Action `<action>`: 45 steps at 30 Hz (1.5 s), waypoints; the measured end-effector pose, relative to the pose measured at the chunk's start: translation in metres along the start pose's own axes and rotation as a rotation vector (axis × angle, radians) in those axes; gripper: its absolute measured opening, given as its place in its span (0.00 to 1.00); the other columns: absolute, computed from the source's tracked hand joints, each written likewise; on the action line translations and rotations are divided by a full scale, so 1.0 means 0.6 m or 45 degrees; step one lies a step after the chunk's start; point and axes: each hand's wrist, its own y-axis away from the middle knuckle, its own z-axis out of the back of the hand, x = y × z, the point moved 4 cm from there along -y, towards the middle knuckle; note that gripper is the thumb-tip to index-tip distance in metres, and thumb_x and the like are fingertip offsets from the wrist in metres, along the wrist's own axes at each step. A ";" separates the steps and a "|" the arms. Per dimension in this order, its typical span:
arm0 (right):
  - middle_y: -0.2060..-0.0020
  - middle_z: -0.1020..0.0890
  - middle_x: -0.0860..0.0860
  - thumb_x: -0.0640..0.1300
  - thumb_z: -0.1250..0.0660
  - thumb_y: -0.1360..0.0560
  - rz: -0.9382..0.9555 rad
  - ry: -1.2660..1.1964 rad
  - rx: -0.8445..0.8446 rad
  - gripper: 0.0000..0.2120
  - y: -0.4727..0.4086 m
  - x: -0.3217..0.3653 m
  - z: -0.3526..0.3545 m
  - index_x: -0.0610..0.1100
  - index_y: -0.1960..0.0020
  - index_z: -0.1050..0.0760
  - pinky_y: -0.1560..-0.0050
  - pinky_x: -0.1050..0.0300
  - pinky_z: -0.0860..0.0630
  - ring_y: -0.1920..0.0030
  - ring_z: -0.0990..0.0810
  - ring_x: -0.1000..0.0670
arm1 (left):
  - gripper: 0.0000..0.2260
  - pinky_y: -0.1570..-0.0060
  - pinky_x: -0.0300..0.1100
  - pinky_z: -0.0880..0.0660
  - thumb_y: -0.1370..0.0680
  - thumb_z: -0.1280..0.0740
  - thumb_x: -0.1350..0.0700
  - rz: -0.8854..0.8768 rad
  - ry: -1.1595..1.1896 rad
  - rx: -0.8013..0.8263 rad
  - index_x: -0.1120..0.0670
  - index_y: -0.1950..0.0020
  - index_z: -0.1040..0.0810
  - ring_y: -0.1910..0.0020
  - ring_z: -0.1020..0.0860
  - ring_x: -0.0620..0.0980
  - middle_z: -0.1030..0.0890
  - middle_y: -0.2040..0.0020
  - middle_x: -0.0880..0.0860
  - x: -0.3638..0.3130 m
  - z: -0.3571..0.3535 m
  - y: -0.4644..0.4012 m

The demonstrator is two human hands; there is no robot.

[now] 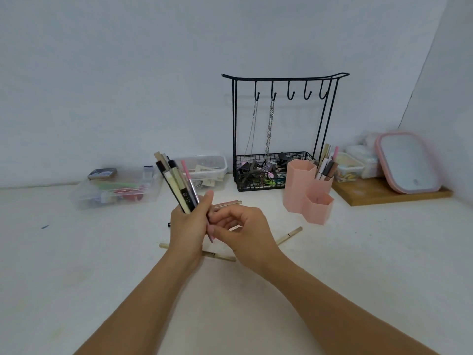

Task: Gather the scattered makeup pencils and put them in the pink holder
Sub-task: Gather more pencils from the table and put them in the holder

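Note:
My left hand (188, 226) grips an upright bundle of makeup pencils (176, 181), black, beige and pink, fanning up and to the left. My right hand (243, 230) sits right beside it, its fingertips pinching the lower end of a pink pencil (210, 233) in that bundle. Loose beige pencils lie on the white table: one (290, 234) to the right of my hands, one (220, 256) below them, another (227, 204) just behind. The pink holder (298, 187), made of hexagonal cups, stands to the right with several pencils (326, 165) in its rear cup.
A black wire jewellery stand (277, 124) with chains and a full basket stands behind the holder. Clear plastic boxes (117, 188) sit at the back left. A pink-rimmed mirror (408, 162) leans on a wooden board (384, 194) at the right, by small clear containers.

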 end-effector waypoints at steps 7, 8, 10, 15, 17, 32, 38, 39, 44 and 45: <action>0.42 0.20 0.56 0.52 0.21 0.33 -0.106 -0.108 -0.026 0.28 0.000 0.037 0.025 0.54 0.35 0.25 0.42 0.55 0.20 0.44 0.18 0.55 | 0.16 0.72 0.42 0.30 0.20 0.29 0.57 -0.266 -0.223 0.232 0.60 0.64 0.29 0.74 0.28 0.50 0.28 0.73 0.52 -0.029 -0.011 0.017; 0.40 0.20 0.57 0.51 0.19 0.35 -0.096 -0.136 0.041 0.32 0.001 0.046 0.023 0.54 0.33 0.26 0.42 0.57 0.20 0.42 0.19 0.58 | 0.15 0.72 0.37 0.31 0.20 0.30 0.60 -0.293 -0.323 0.304 0.58 0.65 0.30 0.74 0.27 0.45 0.27 0.73 0.47 -0.028 -0.024 0.027; 0.44 0.18 0.57 0.48 0.18 0.36 -0.089 -0.133 0.069 0.28 0.007 0.062 0.022 0.56 0.38 0.22 0.45 0.65 0.21 0.44 0.19 0.63 | 0.14 0.67 0.28 0.30 0.20 0.34 0.60 -0.320 -0.483 0.466 0.51 0.66 0.26 0.70 0.25 0.34 0.23 0.71 0.42 -0.028 -0.054 0.057; 0.60 0.12 0.48 0.45 0.24 0.27 -0.295 -0.450 -0.254 0.05 0.020 0.063 0.028 0.43 0.56 0.15 0.50 0.57 0.20 0.56 0.13 0.55 | 0.05 0.58 0.33 0.26 0.20 0.35 0.66 -0.438 -0.492 0.609 0.58 0.51 0.21 0.61 0.22 0.42 0.21 0.61 0.60 -0.035 -0.082 0.080; 0.60 0.12 0.48 0.47 0.26 0.26 -0.369 -0.484 -0.285 0.07 0.020 0.059 0.031 0.44 0.59 0.15 0.47 0.54 0.19 0.55 0.13 0.54 | 0.09 0.63 0.31 0.27 0.21 0.34 0.69 -0.550 -0.683 0.564 0.55 0.54 0.21 0.66 0.22 0.38 0.20 0.66 0.54 -0.037 -0.085 0.086; 0.75 0.28 0.47 0.40 0.30 0.23 -0.296 -1.198 -0.430 0.18 0.016 0.054 0.046 0.41 0.70 0.31 0.66 0.53 0.22 0.72 0.25 0.49 | 0.35 0.33 0.56 0.26 0.24 0.36 0.33 0.641 1.015 0.262 0.61 0.32 0.22 0.38 0.18 0.61 0.16 0.43 0.61 -0.010 -0.096 0.106; 0.76 0.28 0.44 0.40 0.30 0.23 -0.260 -1.034 -0.332 0.20 0.026 0.052 0.016 0.38 0.71 0.32 0.66 0.56 0.25 0.75 0.26 0.49 | 0.32 0.33 0.56 0.26 0.25 0.36 0.35 0.662 1.030 0.157 0.59 0.34 0.19 0.37 0.19 0.62 0.18 0.34 0.60 0.001 -0.085 0.107; 0.75 0.29 0.43 0.41 0.30 0.23 -0.271 -1.028 -0.332 0.20 0.024 0.048 0.016 0.38 0.70 0.33 0.65 0.56 0.25 0.74 0.26 0.48 | 0.29 0.35 0.54 0.25 0.23 0.36 0.37 0.661 1.005 0.162 0.60 0.36 0.18 0.39 0.18 0.61 0.16 0.39 0.58 0.000 -0.086 0.108; 0.78 0.32 0.45 0.41 0.31 0.22 -0.402 -1.057 -0.357 0.21 0.019 0.053 0.046 0.40 0.70 0.35 0.72 0.59 0.27 0.77 0.30 0.48 | 0.23 0.44 0.50 0.24 0.17 0.40 0.44 0.544 0.696 0.268 0.55 0.65 0.18 0.54 0.17 0.54 0.18 0.62 0.54 -0.002 -0.109 0.116; 0.78 0.32 0.45 0.41 0.30 0.22 -0.385 -0.983 -0.373 0.21 0.018 0.056 0.064 0.40 0.70 0.35 0.73 0.59 0.29 0.77 0.30 0.48 | 0.22 0.48 0.49 0.24 0.17 0.40 0.44 0.505 0.600 0.304 0.55 0.63 0.18 0.54 0.18 0.53 0.18 0.60 0.55 -0.004 -0.114 0.116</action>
